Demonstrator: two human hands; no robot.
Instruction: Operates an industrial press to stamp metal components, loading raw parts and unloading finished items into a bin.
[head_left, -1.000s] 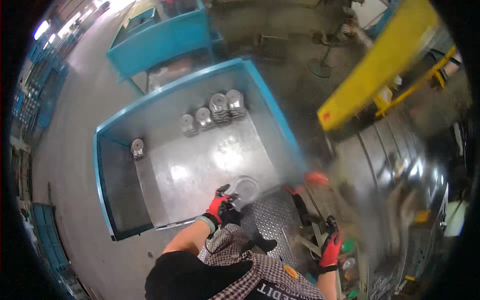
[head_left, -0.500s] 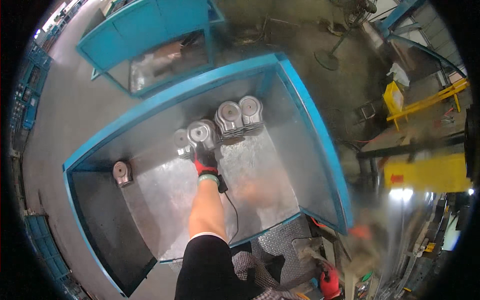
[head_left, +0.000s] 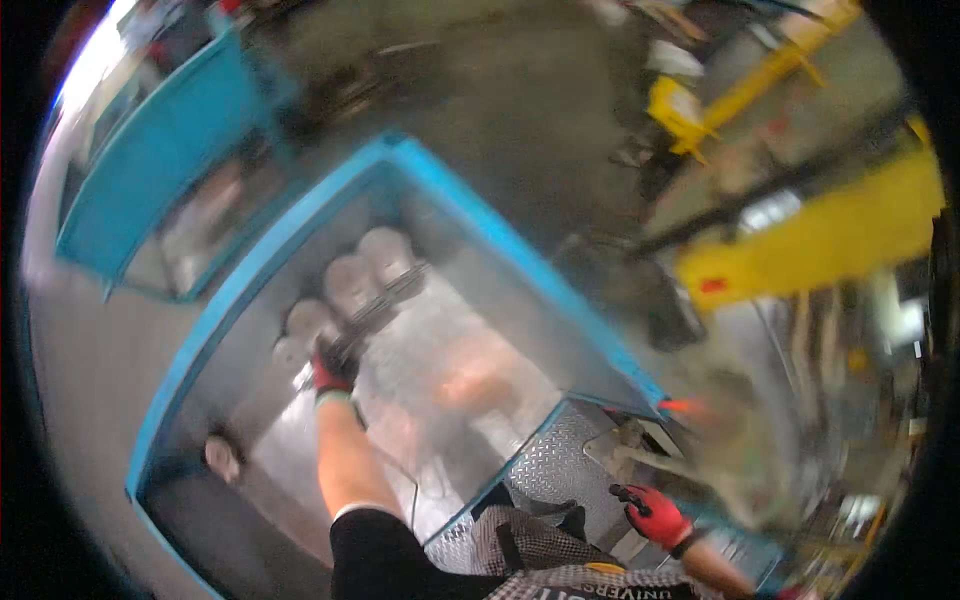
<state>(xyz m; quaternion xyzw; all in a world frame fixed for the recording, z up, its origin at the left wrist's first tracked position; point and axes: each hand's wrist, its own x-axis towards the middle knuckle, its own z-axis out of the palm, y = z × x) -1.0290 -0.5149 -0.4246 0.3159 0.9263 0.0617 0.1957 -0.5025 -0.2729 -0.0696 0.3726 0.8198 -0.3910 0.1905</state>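
Note:
Stacks of round-ended pressed metal parts [head_left: 352, 285] stand along the far wall inside a blue-framed metal bin [head_left: 500, 262]. My left hand [head_left: 333, 372], in a red and black glove, reaches in and touches the nearer part stack [head_left: 312, 322]. Its fingers are blurred, so I cannot tell whether they grip a part. Away to the right, outside the bin, my right hand [head_left: 658, 518] hangs in a similar glove. Its dark fingers extend loosely, with nothing visible in them. One separate metal part [head_left: 222, 458] stands toward the bin's left end.
Another blue metal bin [head_left: 165, 165] stands beyond at the upper left. Patterned metal floor plate [head_left: 565, 450] lies by my feet. A yellow beam [head_left: 815, 225] and machinery are at the right. A thin dark cable [head_left: 412, 480] runs from my left wrist.
The view has swung, so the bin appears turned and shifted left. My right hand has come up further into view. My left hand stays at the same stack.

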